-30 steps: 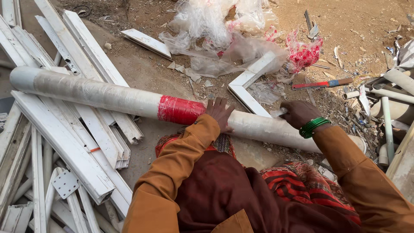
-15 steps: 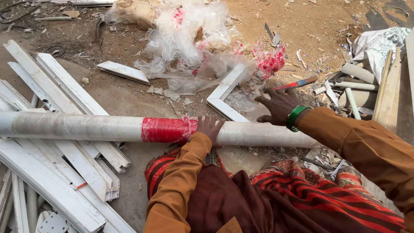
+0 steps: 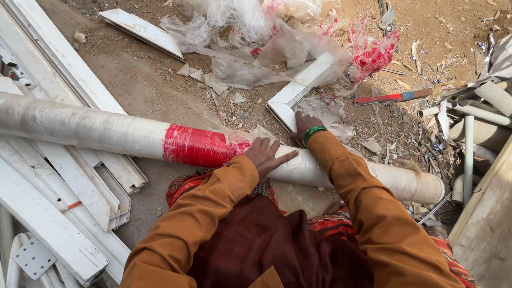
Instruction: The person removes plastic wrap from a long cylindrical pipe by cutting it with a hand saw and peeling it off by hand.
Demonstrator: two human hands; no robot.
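A long white pipe (image 3: 80, 125) wrapped in clear film lies across the dirt, with a band of red tape (image 3: 197, 145) around it. My left hand (image 3: 266, 154) rests flat on the pipe just right of the tape, fingers spread. My right hand (image 3: 303, 122), with a green bangle (image 3: 314, 132) on the wrist, reaches over the pipe. It sits at the near end of a white L-shaped frame corner (image 3: 301, 88), beside a scrap of clear plastic. Its fingers curl down out of sight.
Several white profile strips (image 3: 69, 186) are stacked at the left, with a white bracket plate (image 3: 33, 257). Crumpled clear and red plastic (image 3: 240, 37) lies beyond the pipe. A red-handled tool (image 3: 392, 97), loose pipes (image 3: 480, 114) and a wooden board (image 3: 485, 224) crowd the right.
My right hand left the pipe, reached out past it, then came back left to the frame corner. My left hand stayed on the pipe by the red tape.
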